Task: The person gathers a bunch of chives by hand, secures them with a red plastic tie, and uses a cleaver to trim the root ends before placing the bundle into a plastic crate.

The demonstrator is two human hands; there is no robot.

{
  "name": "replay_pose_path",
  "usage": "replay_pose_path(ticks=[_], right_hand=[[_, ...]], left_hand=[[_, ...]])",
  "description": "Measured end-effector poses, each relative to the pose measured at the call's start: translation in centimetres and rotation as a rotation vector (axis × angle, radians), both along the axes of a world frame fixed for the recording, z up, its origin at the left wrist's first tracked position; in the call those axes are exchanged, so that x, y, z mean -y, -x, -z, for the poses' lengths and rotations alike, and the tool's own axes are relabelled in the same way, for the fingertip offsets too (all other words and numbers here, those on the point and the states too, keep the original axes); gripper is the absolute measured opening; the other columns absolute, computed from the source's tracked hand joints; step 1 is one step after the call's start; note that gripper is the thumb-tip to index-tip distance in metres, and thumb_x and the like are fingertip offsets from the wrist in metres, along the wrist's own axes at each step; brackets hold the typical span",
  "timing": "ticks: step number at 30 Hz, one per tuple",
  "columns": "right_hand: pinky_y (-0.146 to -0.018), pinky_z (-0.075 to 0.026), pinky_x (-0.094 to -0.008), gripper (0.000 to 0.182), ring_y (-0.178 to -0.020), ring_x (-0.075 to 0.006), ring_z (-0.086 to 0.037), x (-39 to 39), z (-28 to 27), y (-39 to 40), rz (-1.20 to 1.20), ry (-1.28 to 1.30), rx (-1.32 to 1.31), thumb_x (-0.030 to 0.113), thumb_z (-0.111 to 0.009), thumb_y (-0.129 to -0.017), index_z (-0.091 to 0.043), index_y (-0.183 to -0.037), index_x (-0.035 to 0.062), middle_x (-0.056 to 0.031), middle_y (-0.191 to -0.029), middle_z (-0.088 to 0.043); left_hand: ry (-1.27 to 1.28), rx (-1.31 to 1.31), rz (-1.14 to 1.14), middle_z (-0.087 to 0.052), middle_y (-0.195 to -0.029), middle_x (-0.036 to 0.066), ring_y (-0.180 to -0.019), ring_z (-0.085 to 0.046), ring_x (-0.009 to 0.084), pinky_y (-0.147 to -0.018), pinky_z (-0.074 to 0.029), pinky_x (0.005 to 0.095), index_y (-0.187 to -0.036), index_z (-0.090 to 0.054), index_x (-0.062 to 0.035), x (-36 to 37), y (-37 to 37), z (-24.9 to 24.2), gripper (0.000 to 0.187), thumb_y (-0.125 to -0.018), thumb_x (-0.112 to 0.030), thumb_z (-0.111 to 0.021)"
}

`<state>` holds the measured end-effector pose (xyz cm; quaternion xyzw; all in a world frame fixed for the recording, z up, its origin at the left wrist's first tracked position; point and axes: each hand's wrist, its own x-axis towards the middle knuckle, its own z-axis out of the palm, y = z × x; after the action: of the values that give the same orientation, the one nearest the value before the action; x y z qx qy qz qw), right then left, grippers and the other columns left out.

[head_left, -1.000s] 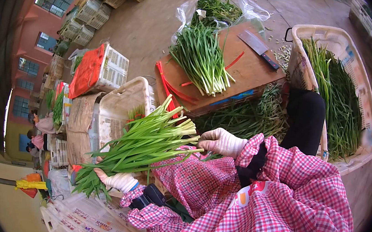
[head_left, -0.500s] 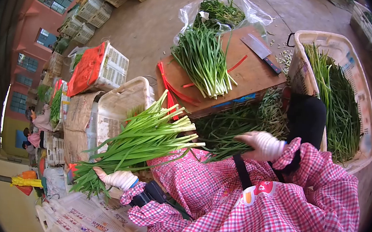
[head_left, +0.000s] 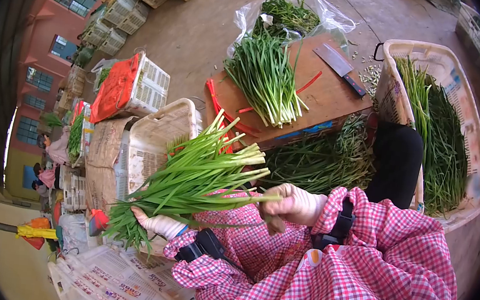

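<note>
My left hand, its wrist wrapped in white tape, is closed round the leafy end of a bunch of garlic chives. The pale cut ends of the bunch fan out to the upper right. My right hand, also taped, is closed in a pinch on the pale end of one stalk at the bunch's right edge. In front of me a second bunch of chives lies on a brown board. A cleaver and red ties rest on that board too.
At right stands a white crate of long greens. Loose leaves heap below the board. Another white crate is left of the bunch. Behind the board sits a plastic bag of greens. Other people are at far left.
My right hand has moved left and down from beside the loose leaves and has closed on a stalk of the bunch. The left hand still holds the bunch, shifted slightly right.
</note>
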<state>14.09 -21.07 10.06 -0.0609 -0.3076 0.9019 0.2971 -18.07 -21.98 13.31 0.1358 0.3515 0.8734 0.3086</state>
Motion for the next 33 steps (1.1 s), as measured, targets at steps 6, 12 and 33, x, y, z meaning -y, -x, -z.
replay_pose_path(ticks=[6,12,33], right_hand=[[-0.055,-0.046,-0.0257,0.023,-0.061,-0.0099,-0.058,-2.1,0.4,-5.8,-0.489,-0.380,0.398,0.022,-0.061,-0.088,-0.064,-0.085,0.0002,-0.0037,-0.065,-0.061],[-0.070,-0.050,-0.0362,0.038,-0.078,-0.0236,-0.065,-4.1,3.5,-12.1,-0.674,-1.141,1.300,0.031,-0.062,-0.082,-0.064,-0.109,0.0042,-0.0140,-0.084,-0.068],[-0.049,-0.038,-0.0231,0.021,-0.054,-0.0047,-0.047,-2.2,1.9,-1.3,-0.505,-0.469,0.522,0.025,-0.055,-0.093,-0.061,-0.089,0.0057,0.0058,-0.063,-0.051]], left_hand=[[0.047,0.004,0.015,-0.062,-0.113,0.012,-0.101,-0.059,0.0290,-0.092,-0.046,0.0448,-0.116,-0.060,-0.0058,-1.7,-0.4,-0.6,0.046,-0.082,-0.036,-0.064],[0.134,0.213,-0.147,-0.053,-0.128,0.012,-0.116,-0.049,0.0307,-0.102,-0.035,0.0468,-0.120,-0.056,-0.0055,-2.7,0.6,-0.5,0.049,-0.082,-0.035,-0.062],[0.126,0.299,-0.139,-0.057,-0.124,0.012,-0.112,-0.051,0.0339,-0.099,-0.038,0.0497,-0.115,-0.061,-0.0078,-0.1,1.8,-0.4,0.055,-0.072,-0.041,-0.070]])
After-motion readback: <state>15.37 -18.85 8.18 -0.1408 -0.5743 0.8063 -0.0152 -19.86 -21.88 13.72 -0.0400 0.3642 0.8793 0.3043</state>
